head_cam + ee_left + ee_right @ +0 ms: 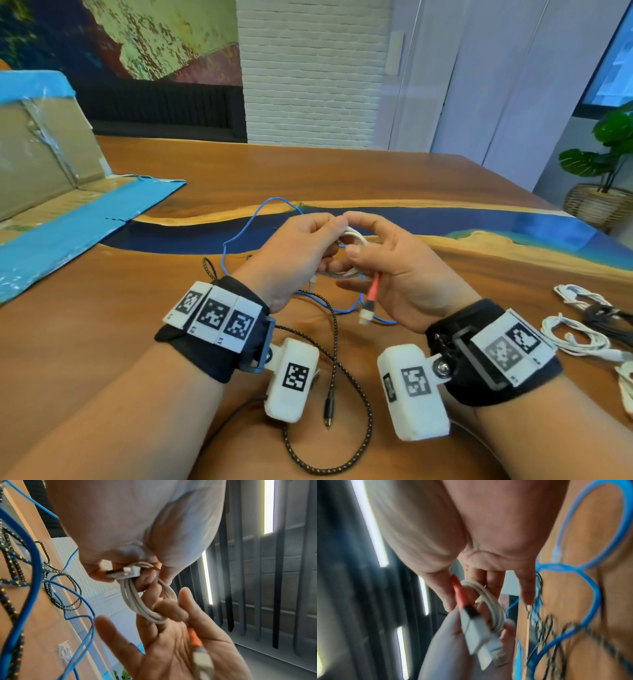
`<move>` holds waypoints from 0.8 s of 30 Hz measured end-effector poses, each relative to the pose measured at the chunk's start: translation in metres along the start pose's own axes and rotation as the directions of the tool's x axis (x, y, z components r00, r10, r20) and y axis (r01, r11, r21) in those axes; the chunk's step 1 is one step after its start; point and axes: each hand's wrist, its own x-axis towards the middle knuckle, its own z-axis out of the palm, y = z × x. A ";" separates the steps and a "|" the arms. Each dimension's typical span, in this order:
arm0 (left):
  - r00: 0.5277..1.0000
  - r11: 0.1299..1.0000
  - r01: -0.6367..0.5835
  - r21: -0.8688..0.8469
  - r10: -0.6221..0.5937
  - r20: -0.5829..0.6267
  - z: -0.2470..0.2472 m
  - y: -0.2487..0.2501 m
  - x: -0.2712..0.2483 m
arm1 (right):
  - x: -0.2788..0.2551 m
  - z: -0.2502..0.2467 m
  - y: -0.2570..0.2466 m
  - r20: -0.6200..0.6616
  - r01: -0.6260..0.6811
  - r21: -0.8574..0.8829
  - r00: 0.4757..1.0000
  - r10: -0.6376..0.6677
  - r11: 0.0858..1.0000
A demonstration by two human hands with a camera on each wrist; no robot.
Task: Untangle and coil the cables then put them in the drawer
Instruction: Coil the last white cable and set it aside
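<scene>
White, smooth-jacketed cable (354, 236) sits coiled above the wooden tabletop (411, 178), pinched by the left hand (301, 253) and the right hand (394, 263). Coiling looks nearly finished. Next, securing its orange-collared plug end (371, 298), then the drawer, which is not visible.

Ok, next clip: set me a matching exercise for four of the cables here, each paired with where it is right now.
Cables:
1. white cable with a red-orange strain relief
2. thin blue cable
3. black braided cable with yellow flecks
4. coiled white cables

Places:
A. lying loose on the wooden table under the wrists
B. set aside at the table's right edge
C. coiled, held in the left hand and right hand
D. looping up behind the left hand

Pairs: 1-C, 2-D, 3-A, 4-B
</scene>
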 end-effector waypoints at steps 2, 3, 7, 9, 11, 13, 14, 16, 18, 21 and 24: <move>0.999 1.000 0.009 0.007 -0.009 -0.033 -0.004 -0.002 0.001 | 0.001 0.001 -0.001 -0.092 0.052 -0.160 0.993 -0.068 0.986; 0.998 1.000 0.018 0.013 -0.017 -0.056 -0.004 -0.001 0.000 | 0.000 0.001 -0.001 -0.138 0.065 -0.229 0.986 -0.099 0.971; 0.994 0.999 0.042 -0.013 -0.043 -0.104 0.003 0.001 -0.001 | -0.002 -0.006 -0.004 -0.240 0.083 -0.432 0.949 -0.204 0.898; 0.993 0.998 0.055 -0.024 -0.058 -0.106 0.006 0.001 -0.001 | 0.000 -0.011 -0.003 -0.257 0.095 -0.561 0.924 -0.282 0.822; 0.993 0.996 0.080 -0.026 -0.082 -0.090 0.006 0.003 -0.003 | 0.001 -0.014 -0.005 -0.205 0.111 -0.700 0.915 -0.348 0.706; 0.995 0.997 0.080 0.003 -0.080 -0.062 0.004 0.004 -0.005 | -0.001 -0.016 -0.010 -0.152 0.114 -0.783 0.918 -0.366 0.611; 0.996 0.996 0.081 0.042 -0.079 -0.052 0.003 0.004 -0.005 | -0.003 -0.016 -0.013 -0.131 0.116 -0.804 0.922 -0.365 0.583; 0.995 0.987 0.100 0.125 -0.095 -0.045 0.000 0.002 -0.004 | -0.004 -0.017 -0.017 -0.086 0.133 -0.842 0.924 -0.372 0.524; 0.991 0.980 0.129 0.152 -0.123 -0.053 -0.003 0.000 -0.003 | -0.006 -0.019 -0.022 -0.062 0.147 -0.875 0.911 -0.407 0.462; 0.993 0.980 0.111 0.163 -0.103 -0.061 -0.004 0.001 -0.002 | -0.010 -0.022 -0.030 -0.078 0.163 -0.881 0.875 -0.477 0.444; 0.995 0.981 0.097 0.169 -0.091 -0.043 -0.003 0.003 -0.003 | -0.010 -0.028 -0.032 -0.094 0.180 -0.858 0.866 -0.492 0.481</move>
